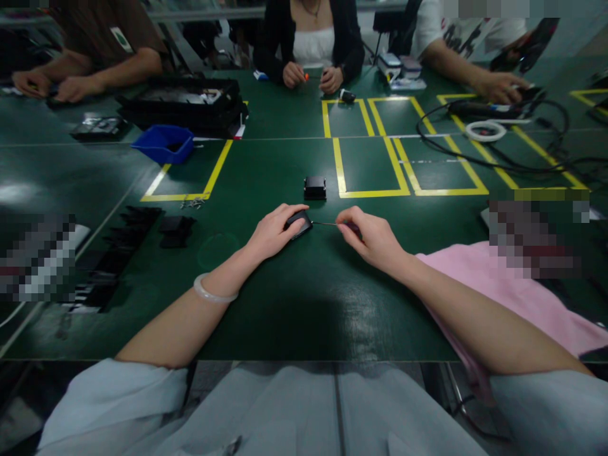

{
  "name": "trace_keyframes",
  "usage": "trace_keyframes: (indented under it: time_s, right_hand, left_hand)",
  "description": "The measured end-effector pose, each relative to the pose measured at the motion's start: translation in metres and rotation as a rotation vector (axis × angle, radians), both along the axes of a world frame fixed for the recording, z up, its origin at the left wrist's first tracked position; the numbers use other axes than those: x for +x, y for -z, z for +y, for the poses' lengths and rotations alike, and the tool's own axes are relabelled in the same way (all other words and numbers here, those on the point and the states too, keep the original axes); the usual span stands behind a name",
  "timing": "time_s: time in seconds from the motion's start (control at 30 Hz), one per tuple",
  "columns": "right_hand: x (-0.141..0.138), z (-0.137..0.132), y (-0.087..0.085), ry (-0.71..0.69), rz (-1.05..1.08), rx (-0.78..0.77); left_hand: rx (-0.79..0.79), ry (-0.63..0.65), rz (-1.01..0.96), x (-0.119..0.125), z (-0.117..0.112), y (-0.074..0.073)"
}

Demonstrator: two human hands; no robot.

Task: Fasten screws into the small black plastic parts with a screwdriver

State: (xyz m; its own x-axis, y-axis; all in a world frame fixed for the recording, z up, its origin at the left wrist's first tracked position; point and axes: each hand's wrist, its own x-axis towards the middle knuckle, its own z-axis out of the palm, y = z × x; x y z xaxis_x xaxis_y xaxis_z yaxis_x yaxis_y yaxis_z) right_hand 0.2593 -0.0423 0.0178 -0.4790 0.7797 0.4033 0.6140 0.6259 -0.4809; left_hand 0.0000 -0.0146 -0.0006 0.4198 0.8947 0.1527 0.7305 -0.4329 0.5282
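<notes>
My left hand (274, 229) rests on the green table (294, 297) with its fingers curled over a small black part (300, 223). My right hand (373, 237) is pinched on a thin metal tool (325, 223) whose tip points left and meets the black part. A second small black box (315, 187) sits on the table just beyond both hands. A pale bangle (211, 292) circles my left wrist.
Stacked black parts (137, 234) and small screws (192, 202) lie at left, with a blue bin (164, 143) and a black tray (190, 101) behind. Yellow tape outlines mark the far side. Cables and a tape roll (485, 130) lie at right. A pink cloth (498, 291) lies under my right arm. Three people sit opposite.
</notes>
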Motion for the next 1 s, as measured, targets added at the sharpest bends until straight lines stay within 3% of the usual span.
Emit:
trace_keyframes:
  time_s: [1.0]
  right_hand:
    - [0.0021, 0.0019, 0.0028, 0.034, 0.056, -0.053]
  left_hand:
    - [0.005, 0.006, -0.004, -0.0002, -0.0005, -0.0008]
